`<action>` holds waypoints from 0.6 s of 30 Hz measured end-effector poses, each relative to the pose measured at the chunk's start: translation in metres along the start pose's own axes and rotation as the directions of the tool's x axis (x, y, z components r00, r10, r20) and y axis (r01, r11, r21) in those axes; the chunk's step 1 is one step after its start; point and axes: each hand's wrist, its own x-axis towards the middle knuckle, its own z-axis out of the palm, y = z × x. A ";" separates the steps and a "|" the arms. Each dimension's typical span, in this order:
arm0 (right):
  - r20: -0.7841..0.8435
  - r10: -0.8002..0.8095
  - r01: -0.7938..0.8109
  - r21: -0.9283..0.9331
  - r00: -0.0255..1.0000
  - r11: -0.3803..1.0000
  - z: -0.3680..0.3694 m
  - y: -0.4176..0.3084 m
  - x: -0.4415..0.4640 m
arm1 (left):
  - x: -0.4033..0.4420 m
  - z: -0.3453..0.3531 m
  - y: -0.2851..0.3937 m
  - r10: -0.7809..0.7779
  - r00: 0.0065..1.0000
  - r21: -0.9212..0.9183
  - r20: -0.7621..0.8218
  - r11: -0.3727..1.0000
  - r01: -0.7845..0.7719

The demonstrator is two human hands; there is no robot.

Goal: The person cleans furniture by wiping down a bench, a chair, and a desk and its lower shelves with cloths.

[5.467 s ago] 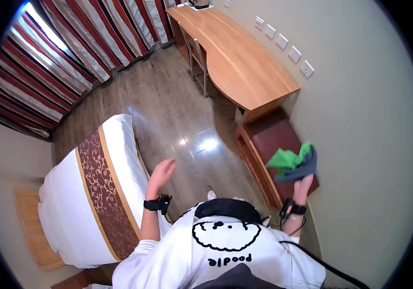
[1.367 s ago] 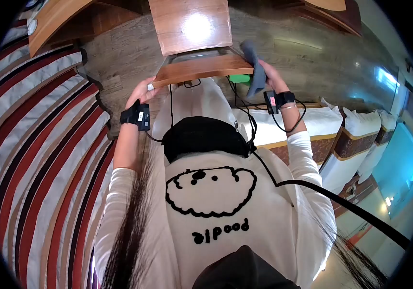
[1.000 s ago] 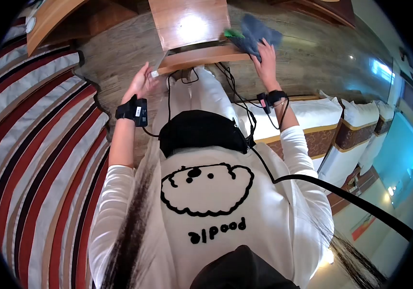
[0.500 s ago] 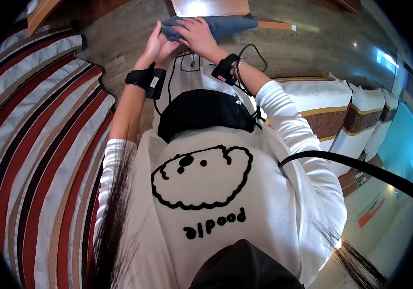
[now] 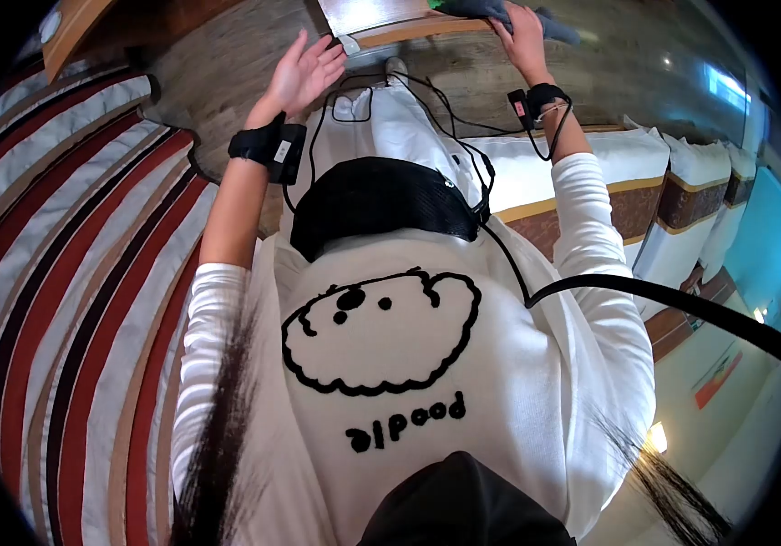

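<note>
At the top of the head view, the wooden chair (image 5: 422, 35) shows its top rail and, beyond it, part of a glossy seat. My right hand (image 5: 524, 41) grips a grey-blue cloth (image 5: 556, 27) with a bit of green at its left end, over the right part of the rail. Palm up and fingers spread, my left hand (image 5: 304, 75) is beside the rail's left end, near a small white piece (image 5: 349, 45) on that corner. It holds nothing.
Striped curtains (image 5: 72, 273) hang along the left side. A wooden desk edge (image 5: 72, 41) is at the upper left. Beds with white covers (image 5: 609, 159) stand at the right. Black cables (image 5: 450, 114) run in front of my legs, and a shoe shows below the rail.
Half a second ago both hands were together on the cloth at the left. Since then my right hand has moved right with the cloth, and my left hand has let go and opened.
</note>
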 end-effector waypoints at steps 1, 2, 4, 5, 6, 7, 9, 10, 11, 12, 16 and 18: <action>-0.140 0.018 -0.029 -0.075 0.990 0.997 0.000 0.000 0.001 | 0.001 0.000 0.001 0.000 1.000 0.007 0.004 1.000 0.000; -0.146 0.022 -0.034 -0.077 0.989 0.996 0.004 -0.004 0.000 | 0.001 -0.001 0.000 0.003 1.000 -0.005 0.006 1.000 -0.003; -0.285 0.063 -0.084 -0.064 0.956 0.994 0.017 -0.025 0.001 | 0.002 -0.003 -0.002 0.001 1.000 -0.010 0.018 1.000 -0.001; -0.211 0.071 -0.078 -0.022 0.975 0.997 0.015 -0.046 0.006 | 0.003 -0.004 -0.003 0.008 1.000 -0.012 0.018 1.000 -0.007; -0.132 0.078 -0.075 0.021 0.988 0.997 0.015 -0.069 0.010 | 0.003 -0.004 -0.005 0.012 1.000 -0.016 0.016 1.000 -0.012; -0.164 -0.075 0.077 0.008 0.984 0.997 0.027 -0.086 0.011 | 0.002 -0.004 -0.006 0.004 1.000 -0.013 0.020 1.000 -0.004; -0.171 -0.172 0.192 0.112 0.970 0.975 0.054 -0.125 0.029 | 0.004 -0.003 -0.005 0.013 1.000 -0.064 -0.021 0.998 -0.014; -0.073 -0.261 0.267 0.103 0.963 0.958 0.089 -0.146 0.038 | 0.003 -0.003 -0.006 0.011 1.000 -0.061 -0.015 0.998 -0.012; 0.015 -0.261 0.255 0.168 0.965 0.952 0.090 -0.160 0.039 | 0.003 -0.006 -0.006 0.018 1.000 -0.059 0.015 0.998 -0.017; 0.016 -0.280 0.275 0.148 0.960 0.950 0.097 -0.160 0.042 | 0.003 -0.006 -0.004 0.027 0.999 -0.053 0.046 0.998 -0.025; 0.116 -0.306 0.281 0.189 0.945 0.941 0.076 -0.130 0.047 | -0.002 0.002 -0.004 -0.030 0.998 -0.088 0.055 0.996 0.034; 0.125 -0.268 0.246 0.171 0.955 0.954 0.062 -0.104 0.044 | -0.002 0.004 -0.003 -0.033 0.999 -0.117 0.009 0.993 0.033</action>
